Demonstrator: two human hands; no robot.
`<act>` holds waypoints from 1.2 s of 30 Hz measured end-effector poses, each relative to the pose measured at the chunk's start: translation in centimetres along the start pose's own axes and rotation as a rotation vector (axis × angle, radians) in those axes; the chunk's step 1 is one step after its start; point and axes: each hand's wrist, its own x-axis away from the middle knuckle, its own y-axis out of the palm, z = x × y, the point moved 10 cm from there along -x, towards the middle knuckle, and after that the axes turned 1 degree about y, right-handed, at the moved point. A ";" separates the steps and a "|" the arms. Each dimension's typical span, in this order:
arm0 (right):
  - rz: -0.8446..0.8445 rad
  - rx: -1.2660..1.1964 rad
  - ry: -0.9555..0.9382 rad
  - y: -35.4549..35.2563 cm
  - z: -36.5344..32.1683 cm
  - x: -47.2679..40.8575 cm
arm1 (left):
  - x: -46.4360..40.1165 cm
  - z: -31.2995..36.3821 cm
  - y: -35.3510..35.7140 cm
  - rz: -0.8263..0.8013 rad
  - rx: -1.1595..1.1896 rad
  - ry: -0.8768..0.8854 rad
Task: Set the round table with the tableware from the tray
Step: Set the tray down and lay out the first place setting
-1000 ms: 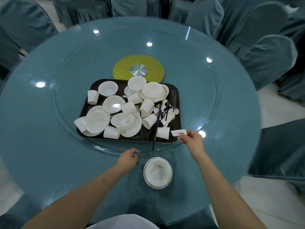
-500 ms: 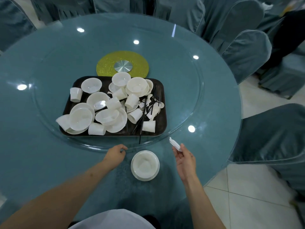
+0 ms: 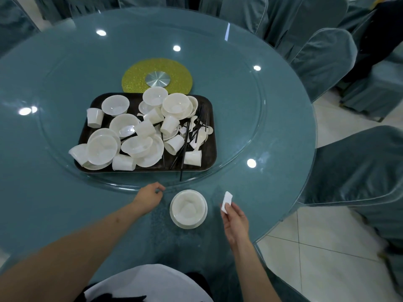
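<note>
A dark tray (image 3: pixel 210 118) on the glass turntable (image 3: pixel 239 105) holds several white bowls, plates, cups, spoons and black chopsticks. A white bowl on a white plate (image 3: pixel 188 209) stands on the round teal table (image 3: pixel 283 131) near its front edge. My right hand (image 3: pixel 235 216) pinches a small white flat rest (image 3: pixel 226 199) just right of that bowl, low over the table. My left hand (image 3: pixel 149 196) rests with curled fingers at the turntable's near rim, left of the bowl, and holds nothing that I can see.
A gold disc with a metal hub (image 3: pixel 157 78) marks the turntable's centre. Teal-covered chairs (image 3: pixel 357 168) ring the table at the right and the back. One black chopstick (image 3: pixel 181 168) sticks out over the tray's front edge. White floor tiles (image 3: pixel 327 258) show at the lower right.
My right hand has carried the small white piece from the tray's front right corner down to the table beside the bowl. The left hand has stayed at the turntable's rim.
</note>
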 end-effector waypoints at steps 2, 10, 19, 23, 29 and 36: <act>0.051 0.023 0.037 -0.9 0.6 -0.1 | 0.0 -0.1 -0.2 0.009 -0.001 0.001; 0.198 0.378 0.004 -2.1 0.6 -1.4 | 0.1 0.2 -0.4 0.012 -0.029 0.007; 0.265 0.400 -0.040 -1.6 -0.3 -2.7 | -0.2 0.1 -0.4 -0.003 -0.062 0.005; 0.283 0.392 -0.050 -1.6 -0.6 -3.0 | -0.4 0.0 -0.3 0.001 -0.072 0.003; 0.299 0.369 -0.051 -1.7 -0.7 -3.3 | -0.6 -0.1 -0.3 -0.003 -0.094 0.009; 0.290 0.364 -0.040 -1.8 -0.5 -3.5 | -0.7 -0.2 -0.2 0.008 -0.094 0.028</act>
